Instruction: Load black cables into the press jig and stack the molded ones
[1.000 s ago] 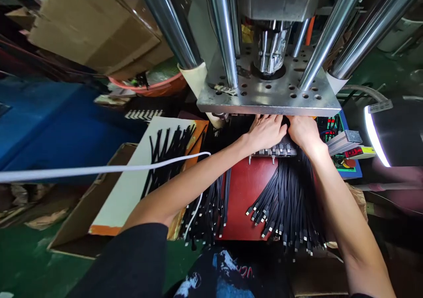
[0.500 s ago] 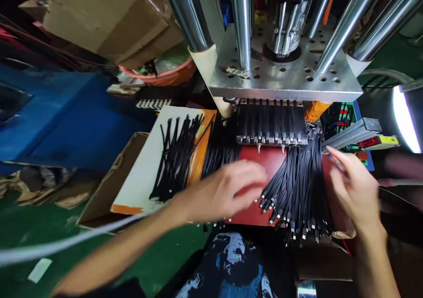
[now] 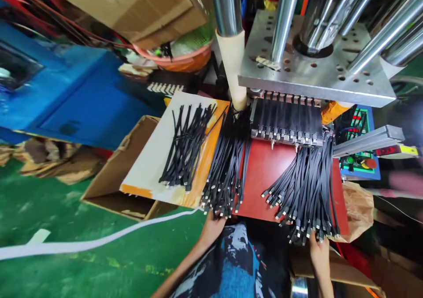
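My left hand (image 3: 214, 228) is at the front edge of the red board (image 3: 259, 179), just below the ends of the left bundle of black USB cables (image 3: 229, 165). Its fingers pass under the edge and the cable ends, so their grip is hidden. My right hand (image 3: 320, 249) sits below the right bundle of black USB cables (image 3: 310, 183), fingertips up against the plug ends. Whether it pinches a plug cannot be made out. A row of black cables lies side by side in the metal fixture (image 3: 286, 137) of the press, plugs facing me.
The press's steel plate (image 3: 317, 84) hangs over the fixture between shiny columns. More black cables (image 3: 188, 148) lie on a white board (image 3: 148, 165) at left, over a cardboard box (image 3: 115, 174). At right are a metal bar (image 3: 370, 140), a control panel (image 3: 360, 170) and brown paper (image 3: 358, 210).
Both hands have drawn back toward me, the left from above the red board and the right from beside the metal bar, down to the board's front edge. My view has shifted left.
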`<action>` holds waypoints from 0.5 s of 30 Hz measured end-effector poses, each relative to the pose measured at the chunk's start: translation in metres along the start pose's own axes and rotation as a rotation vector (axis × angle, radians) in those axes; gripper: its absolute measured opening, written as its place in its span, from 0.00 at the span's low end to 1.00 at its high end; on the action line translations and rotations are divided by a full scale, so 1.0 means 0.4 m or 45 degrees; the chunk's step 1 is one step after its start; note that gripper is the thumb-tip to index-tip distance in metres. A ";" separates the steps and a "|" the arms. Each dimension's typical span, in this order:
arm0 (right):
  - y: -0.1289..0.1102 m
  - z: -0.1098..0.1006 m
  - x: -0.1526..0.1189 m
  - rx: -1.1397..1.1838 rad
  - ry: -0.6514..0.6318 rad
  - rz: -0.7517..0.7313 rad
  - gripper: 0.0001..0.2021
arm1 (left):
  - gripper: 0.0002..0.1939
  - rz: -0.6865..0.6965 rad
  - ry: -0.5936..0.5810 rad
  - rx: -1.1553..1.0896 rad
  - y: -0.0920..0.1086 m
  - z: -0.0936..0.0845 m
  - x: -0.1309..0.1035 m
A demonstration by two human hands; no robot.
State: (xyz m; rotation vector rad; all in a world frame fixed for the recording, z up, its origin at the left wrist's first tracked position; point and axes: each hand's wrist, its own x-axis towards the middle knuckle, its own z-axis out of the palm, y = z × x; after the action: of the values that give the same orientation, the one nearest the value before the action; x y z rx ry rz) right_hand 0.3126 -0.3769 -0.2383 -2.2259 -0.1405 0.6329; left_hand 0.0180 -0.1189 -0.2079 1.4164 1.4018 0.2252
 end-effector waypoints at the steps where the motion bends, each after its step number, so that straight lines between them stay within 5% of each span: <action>1: -0.001 0.014 0.009 -0.002 0.038 -0.017 0.22 | 0.18 0.011 0.018 -0.024 -0.005 0.007 0.000; 6: -0.001 0.051 0.036 -0.006 0.201 -0.075 0.22 | 0.21 0.077 0.055 -0.078 -0.013 0.016 0.002; 15: -0.028 0.063 0.021 -0.012 0.199 -0.213 0.23 | 0.20 0.150 -0.016 -0.117 -0.010 0.035 0.015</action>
State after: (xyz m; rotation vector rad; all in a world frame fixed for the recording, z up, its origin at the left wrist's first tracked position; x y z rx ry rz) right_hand 0.3090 -0.3498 -0.2475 -2.2346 -0.2471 0.3671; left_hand 0.0278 -0.1225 -0.2196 1.4226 1.2831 0.3518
